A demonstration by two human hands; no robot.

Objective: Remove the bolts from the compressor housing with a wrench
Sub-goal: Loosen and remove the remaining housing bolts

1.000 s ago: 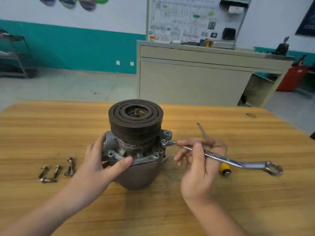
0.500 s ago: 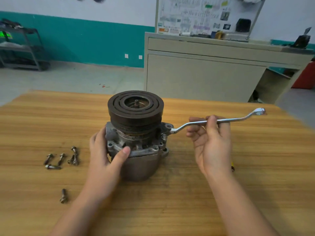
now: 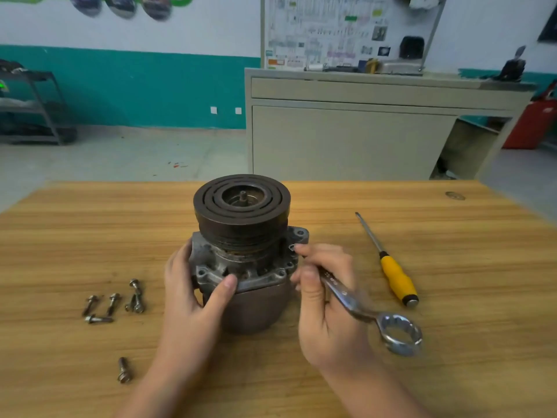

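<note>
Wood-grained tabletop (image 3: 452,297) carried the work, with a cream cabinet (image 3: 346,140) and a teal-banded wall behind. The compressor housing (image 3: 241,276) stood upright on its closed end, pulley uppermost, presumably so that the flange bolts could be reached from the side. It was steadied by the left hand (image 3: 193,294), whose fingers were curled round its left side with the thumb pressed on the front flange. The wrench (image 3: 355,303) was gripped by the right hand (image 3: 325,309), fingers clamped on its shank; the small ring end was held at a bolt just beyond the fingertips, though its seating could not be confirmed. Removed bolts (image 3: 114,303) had been set left of the left hand, well apart from it. A yellow-handled screwdriver (image 3: 394,276) lay right of the right hand.
</note>
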